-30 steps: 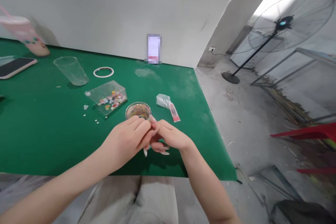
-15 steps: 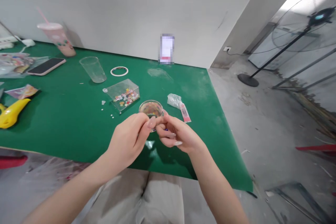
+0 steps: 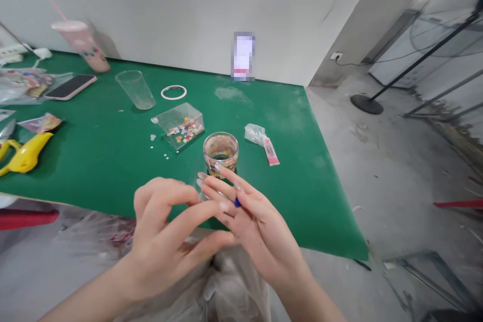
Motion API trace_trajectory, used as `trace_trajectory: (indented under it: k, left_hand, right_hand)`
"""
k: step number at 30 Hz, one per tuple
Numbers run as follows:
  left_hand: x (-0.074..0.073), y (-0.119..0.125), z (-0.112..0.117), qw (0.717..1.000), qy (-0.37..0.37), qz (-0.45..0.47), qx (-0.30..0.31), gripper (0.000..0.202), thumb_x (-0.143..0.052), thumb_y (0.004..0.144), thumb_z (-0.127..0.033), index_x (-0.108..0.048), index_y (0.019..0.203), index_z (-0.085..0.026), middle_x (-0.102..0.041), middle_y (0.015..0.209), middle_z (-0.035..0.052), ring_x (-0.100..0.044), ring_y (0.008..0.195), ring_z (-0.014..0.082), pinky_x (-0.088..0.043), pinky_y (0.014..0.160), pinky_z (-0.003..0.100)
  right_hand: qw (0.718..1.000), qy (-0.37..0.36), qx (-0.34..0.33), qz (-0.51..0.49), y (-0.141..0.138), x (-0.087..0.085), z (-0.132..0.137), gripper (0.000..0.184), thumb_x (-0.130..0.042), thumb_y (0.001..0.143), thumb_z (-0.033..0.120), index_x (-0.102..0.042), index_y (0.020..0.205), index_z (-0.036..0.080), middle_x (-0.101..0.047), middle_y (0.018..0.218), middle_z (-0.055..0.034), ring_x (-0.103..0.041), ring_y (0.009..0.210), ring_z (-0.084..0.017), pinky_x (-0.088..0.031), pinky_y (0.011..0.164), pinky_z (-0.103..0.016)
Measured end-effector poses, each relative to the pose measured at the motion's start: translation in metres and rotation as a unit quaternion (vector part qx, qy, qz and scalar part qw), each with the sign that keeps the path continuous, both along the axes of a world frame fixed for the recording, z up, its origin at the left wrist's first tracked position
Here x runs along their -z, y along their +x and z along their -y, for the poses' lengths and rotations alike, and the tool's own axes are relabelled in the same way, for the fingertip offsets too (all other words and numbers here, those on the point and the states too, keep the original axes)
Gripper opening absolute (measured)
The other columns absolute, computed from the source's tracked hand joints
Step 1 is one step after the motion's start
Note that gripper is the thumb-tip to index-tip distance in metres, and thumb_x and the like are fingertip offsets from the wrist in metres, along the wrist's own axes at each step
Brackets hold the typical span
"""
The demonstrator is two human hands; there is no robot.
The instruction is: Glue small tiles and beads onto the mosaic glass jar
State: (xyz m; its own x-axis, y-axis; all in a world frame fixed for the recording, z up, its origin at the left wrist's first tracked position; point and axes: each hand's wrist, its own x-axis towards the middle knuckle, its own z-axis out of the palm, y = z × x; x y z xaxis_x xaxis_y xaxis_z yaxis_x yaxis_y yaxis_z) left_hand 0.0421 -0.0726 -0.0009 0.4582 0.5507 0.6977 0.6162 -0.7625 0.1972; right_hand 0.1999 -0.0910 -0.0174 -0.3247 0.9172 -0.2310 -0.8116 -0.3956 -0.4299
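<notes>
My two hands meet over the near edge of the green table [image 3: 94,156]. My right hand [image 3: 251,214] has its fingers stretched up and left, with a small blue piece [image 3: 237,202] pinched between them. My left hand [image 3: 166,234] has its fingers apart and curved, and its index fingertip touches the right hand's fingers; nothing shows in it. Just beyond the fingertips stands a small glass cup [image 3: 221,151] with colourful contents. A clear plastic box [image 3: 180,125] of small colourful pieces lies to the cup's left.
A small plastic bag with a pink strip [image 3: 263,141] lies right of the cup. Further back are a clear cup [image 3: 135,89], a white ring [image 3: 173,92], a phone [image 3: 70,86] and a pink tumbler [image 3: 85,46]. A yellow object [image 3: 24,157] lies at the left. A fan base [image 3: 366,104] stands on the floor.
Both hands have drawn back from the glass cup toward me and lower. The left hand's fingers have opened out. The view has tilted down a little.
</notes>
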Motion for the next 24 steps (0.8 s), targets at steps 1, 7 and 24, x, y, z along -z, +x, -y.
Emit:
trace_trajectory:
  k: [1,7,24]
  left_hand:
    - [0.001,0.001,0.001,1.0,0.005,-0.008,-0.021,0.018,-0.064,0.087,-0.039,-0.065,0.097,-0.024,-0.055,0.095,0.0047,-0.052,0.091,0.0213,-0.04,0.085,0.038]
    - [0.013,0.009,0.0,0.999,-0.043,-0.002,-0.024,0.019,-0.066,0.086,-0.033,-0.068,0.105,-0.029,-0.057,0.121,0.0049,-0.045,0.121,0.0275,-0.033,0.105,0.047]
    - [0.025,0.005,0.006,0.999,-0.039,-0.03,0.016,0.018,-0.061,0.09,-0.024,-0.068,0.104,-0.033,-0.065,0.116,0.0001,-0.05,0.119,0.0255,-0.032,0.109,0.053]
  right_hand:
    - [1.0,-0.007,0.001,0.003,-0.003,0.002,0.001,0.031,-0.052,0.094,0.02,-0.058,0.124,0.019,-0.071,0.121,-0.0084,-0.066,0.113,-0.017,-0.049,0.097,-0.031]
    - [1.0,0.004,0.031,0.001,-0.017,0.003,0.012,0.032,-0.048,0.097,0.024,-0.057,0.127,0.02,-0.074,0.107,-0.005,-0.066,0.111,-0.014,-0.051,0.08,-0.021]
    - [0.998,0.003,-0.013,0.066,-0.018,0.005,0.016,0.056,-0.033,0.095,0.062,-0.049,0.13,0.022,-0.074,0.099,-0.0091,-0.069,0.1,-0.022,-0.05,0.087,-0.037]
